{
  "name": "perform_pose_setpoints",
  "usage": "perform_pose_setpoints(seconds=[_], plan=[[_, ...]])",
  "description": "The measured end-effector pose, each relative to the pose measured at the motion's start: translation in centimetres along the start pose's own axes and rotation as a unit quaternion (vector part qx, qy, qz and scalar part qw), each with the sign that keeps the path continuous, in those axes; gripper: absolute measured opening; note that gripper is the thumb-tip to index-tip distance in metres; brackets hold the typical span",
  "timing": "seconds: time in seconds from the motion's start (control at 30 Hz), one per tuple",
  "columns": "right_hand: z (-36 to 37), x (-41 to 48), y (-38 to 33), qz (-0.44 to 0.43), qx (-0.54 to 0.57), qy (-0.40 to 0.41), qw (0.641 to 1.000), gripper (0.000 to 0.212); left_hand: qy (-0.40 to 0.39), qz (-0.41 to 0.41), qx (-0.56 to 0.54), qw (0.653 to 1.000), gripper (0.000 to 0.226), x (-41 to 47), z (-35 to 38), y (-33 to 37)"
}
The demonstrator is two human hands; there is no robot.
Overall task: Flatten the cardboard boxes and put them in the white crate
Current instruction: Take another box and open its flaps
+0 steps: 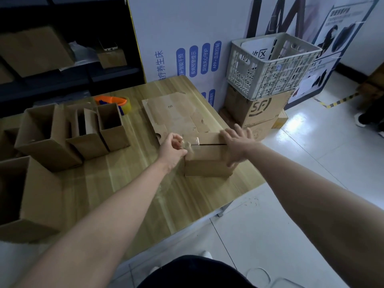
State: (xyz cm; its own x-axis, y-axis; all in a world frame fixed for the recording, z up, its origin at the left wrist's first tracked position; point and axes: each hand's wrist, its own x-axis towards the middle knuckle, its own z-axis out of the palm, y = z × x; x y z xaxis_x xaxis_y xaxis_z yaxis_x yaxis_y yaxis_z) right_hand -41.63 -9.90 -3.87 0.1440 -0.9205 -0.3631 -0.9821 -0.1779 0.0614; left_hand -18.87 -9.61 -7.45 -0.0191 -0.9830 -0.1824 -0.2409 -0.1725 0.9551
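At the left of the frame, several open boxes [47, 136] are seen standing on the table [128, 183], not yet flattened. Near the centre, a flattened sheet [176, 113] is laid just behind a small closed box [207, 163]. A strip of clear tape [190, 143] at the box's top seam is pinched in the curled fingers of the left hand [171, 149]. The box is steadied by the right hand [236, 145], laid flat on its right end with fingers spread. Should the tape be pulled hard, the box could be dragged from under the flat palm, or the tape torn short and the seam left sealed. At the upper right, the white crate [270, 67] is set on a stacked carton [259, 109], off the table; cardboard could be dropped over that gap.
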Motion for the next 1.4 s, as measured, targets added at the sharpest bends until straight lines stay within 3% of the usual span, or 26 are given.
perform_pose_setpoints(seconds=[0.2,0.3,0.4,0.5,0.6,0.8,0.97,1.1,1.2,1.3,1.4], plan=[[0.5,1.6,-4.6,-0.055,0.068,0.019,0.996,0.129,-0.032,-0.014,0.064,0.997,0.022,-0.3,1.3,0.4],[0.2,2.0,-4.2,-0.061,0.047,0.031,0.996,0.126,-0.013,-0.001,0.206,0.979,0.050,0.0,1.6,0.5],[-0.7,2.8,-4.2,-0.056,0.053,0.041,0.996,0.118,0.035,-0.009,0.363,0.931,0.086,0.3,3.0,1.4],[-0.2,2.9,-3.8,-0.063,0.075,0.040,0.994,0.117,0.086,-0.023,0.438,0.895,0.107,0.4,4.4,2.1],[0.9,2.4,-3.0,-0.063,0.122,0.029,0.990,0.129,0.088,-0.017,0.422,0.902,0.092,0.7,4.9,2.1],[1.0,2.3,-3.0,-0.074,0.147,0.034,0.986,0.128,0.087,0.005,0.312,0.946,0.020,0.8,4.3,3.0],[0.4,2.0,-2.6,-0.098,0.132,0.032,0.986,0.120,0.114,0.000,0.220,0.969,0.012,0.6,1.5,2.1],[0.2,2.4,-3.4,-0.124,0.122,0.031,0.984,0.116,0.187,-0.046,0.212,0.958,0.013,0.6,-2.1,0.4],[-0.6,2.6,-2.2,-0.095,0.112,0.040,0.988,0.116,0.260,-0.109,0.202,0.938,0.013,0.3,-6.5,-2.0],[-1.4,3.0,-1.5,-0.071,0.087,0.059,0.992,0.118,0.281,-0.120,0.240,0.921,0.016,-0.8,-9.6,-4.4],[-1.5,3.4,-3.4,-0.081,0.093,0.071,0.990,0.120,0.245,-0.075,0.304,0.918,0.018,-2.0,-9.2,-5.9]])
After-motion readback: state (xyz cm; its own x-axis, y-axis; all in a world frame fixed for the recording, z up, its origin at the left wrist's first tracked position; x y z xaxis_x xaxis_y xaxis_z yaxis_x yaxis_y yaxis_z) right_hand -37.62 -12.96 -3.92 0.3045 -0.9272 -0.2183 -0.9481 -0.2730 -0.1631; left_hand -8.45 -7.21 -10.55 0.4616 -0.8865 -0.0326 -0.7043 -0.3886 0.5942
